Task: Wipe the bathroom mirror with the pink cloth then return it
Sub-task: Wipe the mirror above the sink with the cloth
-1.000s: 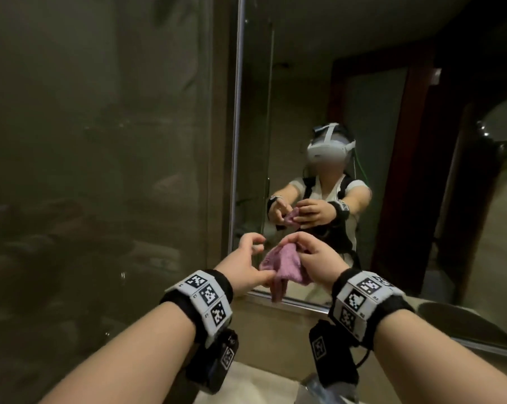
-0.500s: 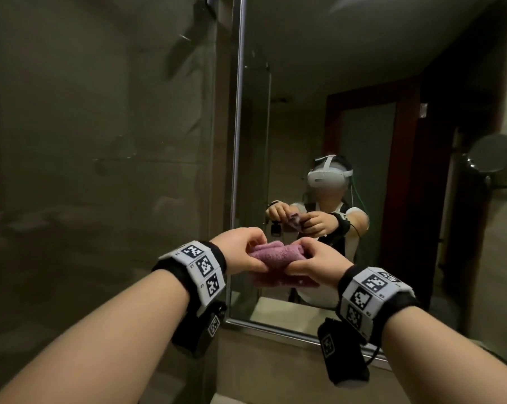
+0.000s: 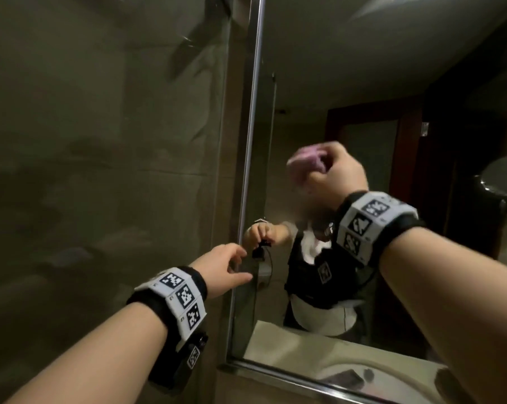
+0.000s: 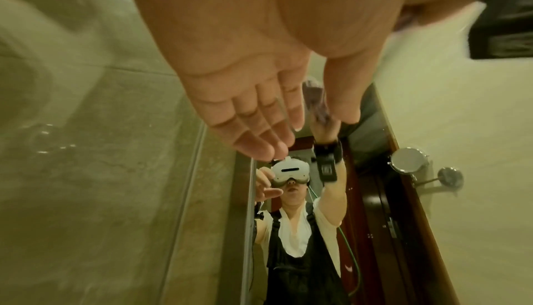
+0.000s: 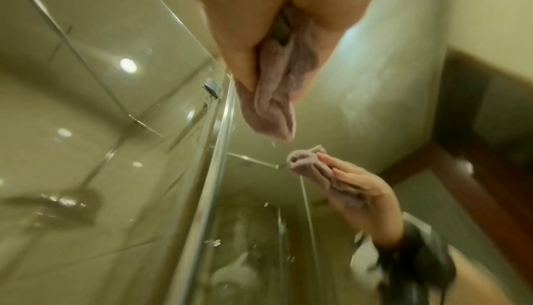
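Note:
My right hand (image 3: 331,167) is raised in front of the bathroom mirror (image 3: 348,83) and grips the bunched pink cloth (image 3: 303,161). In the right wrist view the pink cloth (image 5: 274,104) hangs out of my right hand (image 5: 271,43), close to the glass but with a small gap to its reflection. My left hand (image 3: 223,269) hovers lower, near the mirror's metal left edge (image 3: 251,141), fingers relaxed and holding nothing. The left wrist view shows my left hand (image 4: 259,113) with straight fingers and an empty palm.
A glass shower panel (image 3: 100,170) fills the left side. The mirror's bottom frame (image 3: 290,374) runs above a counter ledge. In the mirror I see a person's reflection (image 3: 322,272), a dark wooden door (image 3: 407,156), and a round wall-mounted mirror (image 3: 503,176) at the right.
My right hand has lifted the cloth up toward the mirror. My left hand has let go of the cloth and dropped to the lower left. The head view has tilted upward.

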